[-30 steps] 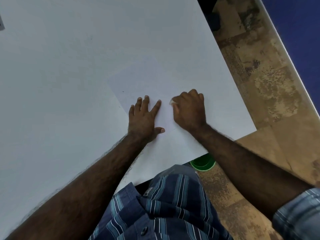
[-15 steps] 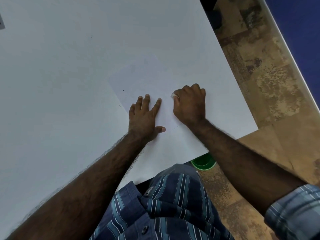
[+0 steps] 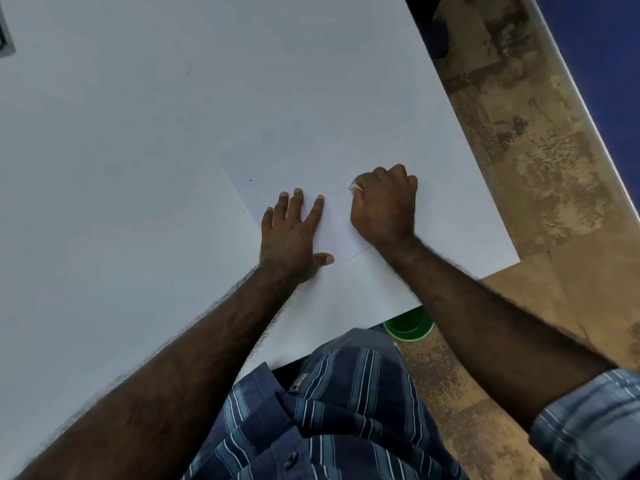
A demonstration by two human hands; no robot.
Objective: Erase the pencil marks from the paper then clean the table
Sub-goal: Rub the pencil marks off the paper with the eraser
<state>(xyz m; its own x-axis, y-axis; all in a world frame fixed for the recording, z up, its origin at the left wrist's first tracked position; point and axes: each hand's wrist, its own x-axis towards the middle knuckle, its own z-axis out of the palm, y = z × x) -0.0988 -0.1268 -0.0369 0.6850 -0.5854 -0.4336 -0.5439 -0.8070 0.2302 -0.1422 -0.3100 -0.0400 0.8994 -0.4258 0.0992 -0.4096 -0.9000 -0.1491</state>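
Paper [image 3: 311, 161] lies on the white table [image 3: 121, 168] near its corner, and my left hand [image 3: 291, 233] presses flat on it, fingers spread. My right hand [image 3: 384, 206] is curled into a fist just beside it, gripping a small white eraser [image 3: 355, 186] whose tip shows at my knuckles, touching the sheet. A faint pencil line [image 3: 356, 253] runs between my hands. A green tub [image 3: 408, 328] sits on the floor under the table edge.

A broad white counter [image 3: 138, 150] fills most of the view, its right edge bordering a mottled brown tiled floor [image 3: 519, 150], with a deep blue wall [image 3: 609, 64] beyond and a green bucket [image 3: 408, 327] under the near edge.
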